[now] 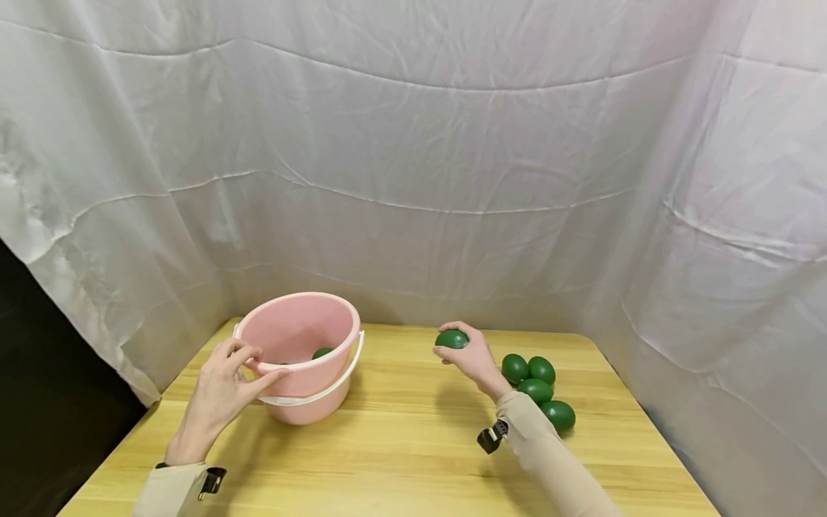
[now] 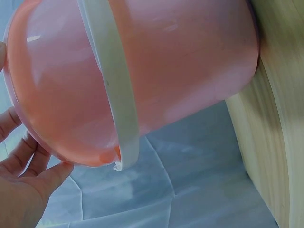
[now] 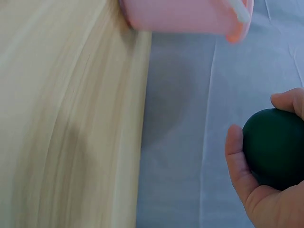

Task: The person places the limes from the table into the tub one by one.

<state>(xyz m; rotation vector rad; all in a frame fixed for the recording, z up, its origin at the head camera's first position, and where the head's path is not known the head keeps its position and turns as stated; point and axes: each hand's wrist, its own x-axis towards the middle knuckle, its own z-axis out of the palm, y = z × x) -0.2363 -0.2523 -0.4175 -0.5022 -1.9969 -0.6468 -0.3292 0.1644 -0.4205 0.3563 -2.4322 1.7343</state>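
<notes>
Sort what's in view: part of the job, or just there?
Job:
pink bucket, left grip on its rim
green fruit in right grip
another fruit inside bucket
four green fruits at right

Just there:
wooden table
pale drapes
black wrist devices

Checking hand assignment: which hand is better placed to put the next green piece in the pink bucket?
Likely the right hand: it holds a green piece above the table, between the pink bucket and four other green pieces. The left hand pinches the bucket's rim.
</notes>
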